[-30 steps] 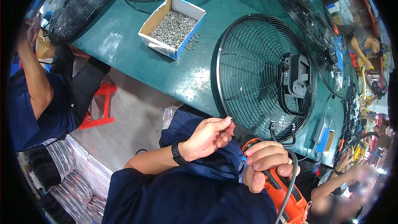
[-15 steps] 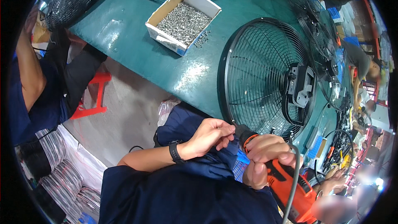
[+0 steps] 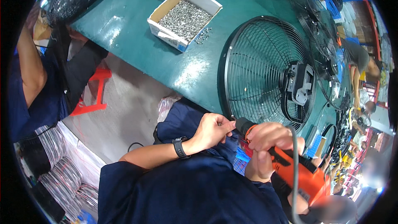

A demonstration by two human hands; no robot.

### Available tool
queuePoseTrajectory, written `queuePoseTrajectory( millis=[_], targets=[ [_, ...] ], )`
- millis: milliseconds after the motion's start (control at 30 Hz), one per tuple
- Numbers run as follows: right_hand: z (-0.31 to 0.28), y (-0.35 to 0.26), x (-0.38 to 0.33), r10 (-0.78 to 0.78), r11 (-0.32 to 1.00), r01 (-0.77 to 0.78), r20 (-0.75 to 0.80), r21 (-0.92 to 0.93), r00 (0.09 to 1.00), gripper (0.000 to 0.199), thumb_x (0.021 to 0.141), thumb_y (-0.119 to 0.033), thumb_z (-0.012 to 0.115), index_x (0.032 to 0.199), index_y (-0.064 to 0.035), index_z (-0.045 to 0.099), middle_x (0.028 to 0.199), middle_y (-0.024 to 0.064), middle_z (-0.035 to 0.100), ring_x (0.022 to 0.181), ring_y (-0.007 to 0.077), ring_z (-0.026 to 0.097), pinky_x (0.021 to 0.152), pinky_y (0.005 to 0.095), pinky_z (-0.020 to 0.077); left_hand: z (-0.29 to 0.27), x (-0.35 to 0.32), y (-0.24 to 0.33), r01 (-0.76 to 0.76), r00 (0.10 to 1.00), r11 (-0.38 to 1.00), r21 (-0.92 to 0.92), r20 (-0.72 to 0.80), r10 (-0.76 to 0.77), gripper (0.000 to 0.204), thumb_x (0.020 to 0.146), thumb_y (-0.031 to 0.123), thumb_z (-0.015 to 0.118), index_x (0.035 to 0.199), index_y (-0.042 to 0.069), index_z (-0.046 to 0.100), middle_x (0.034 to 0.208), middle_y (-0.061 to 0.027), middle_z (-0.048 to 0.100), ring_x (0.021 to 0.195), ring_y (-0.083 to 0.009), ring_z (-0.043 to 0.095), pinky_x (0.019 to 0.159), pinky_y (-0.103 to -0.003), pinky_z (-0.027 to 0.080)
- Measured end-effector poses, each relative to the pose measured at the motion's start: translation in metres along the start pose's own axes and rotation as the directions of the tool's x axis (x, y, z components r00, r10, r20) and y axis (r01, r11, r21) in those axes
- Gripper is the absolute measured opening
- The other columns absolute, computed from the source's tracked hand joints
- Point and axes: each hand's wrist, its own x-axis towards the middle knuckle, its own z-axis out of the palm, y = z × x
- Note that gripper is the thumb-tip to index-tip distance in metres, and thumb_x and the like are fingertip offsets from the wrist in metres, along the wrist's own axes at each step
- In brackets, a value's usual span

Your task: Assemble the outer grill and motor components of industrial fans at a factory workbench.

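Note:
My right hand [image 3: 267, 139] is wrapped round an orange and black power drill [image 3: 300, 174], whose dark nose points at the near rim of a black wire fan guard [image 3: 257, 79]. My left hand [image 3: 213, 130], wearing a dark wristwatch [image 3: 180, 147], is closed in a pinch just left of the drill's nose, close to the guard's rim. Whatever its fingertips hold is too small to make out. A black and grey bracket [image 3: 300, 84] sits at the middle of the guard. Beyond it to the left stands an open cardboard box [image 3: 166, 37] full of small metal screws [image 3: 184, 18].
Loose screws [image 3: 204, 36] lie beside the box on the green table [image 3: 141, 29]. The drill's grey cable [image 3: 295, 182] hangs across its body. More fan guards [image 3: 78, 0] stand along the table. At left, another person [image 3: 31, 79] is near a red stool [image 3: 99, 91].
The drill has tilted slightly, its body shifting right. My left hand has risen a little and stays pinched by its nose. The guard and box have barely shifted in view.

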Motion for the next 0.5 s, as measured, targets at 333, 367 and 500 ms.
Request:
queuePoseTrajectory(
  millis=[333,367,500],
  targets=[
    [-0.033,-0.027,-0.025,0.086,0.985,-0.047,-0.236,0.169,0.968,0.054,0.080,-0.004,0.064,0.127,-0.0076,0.038,0.076,0.0082,0.054,0.066,0.0224,0.056,0.062,0.0406,0.0508,0.008,-0.003,-0.010,-0.080,0.996,0.995,0.058,-0.024,0.081,0.029,0.089,0.023,0.065,0.073,-0.002,0.064,0.059,-0.0050,0.061,0.042,-0.0061,0.050,0.037,-0.020,0.036],
    [-0.041,-0.035,-0.031,0.106,0.970,-0.024,-0.329,0.244,0.939,0.058,0.079,-0.005,0.064,0.131,-0.0059,0.039,0.076,0.0097,0.055,0.063,0.0227,0.056,0.060,0.0394,0.0500,0.008,-0.002,-0.012,-0.047,0.998,0.996,0.081,-0.028,0.049,0.029,0.089,0.023,0.065,0.073,-0.002,0.064,0.059,-0.0050,0.061,0.042,-0.0061,0.050,0.037,-0.020,0.036],
    [-0.087,-0.083,-0.059,0.151,0.967,-0.038,-0.446,0.251,0.882,0.080,0.077,-0.007,0.061,0.142,0.0030,0.016,0.079,0.0158,0.057,0.054,0.0196,0.054,0.050,0.0332,0.0486,0.001,-0.004,-0.021,-0.049,0.995,0.996,-0.070,0.077,0.055,0.022,0.091,0.018,0.061,0.087,-0.003,0.064,0.069,-0.0054,0.062,0.048,-0.0062,0.052,0.039,-0.018,0.036]
  ],
)
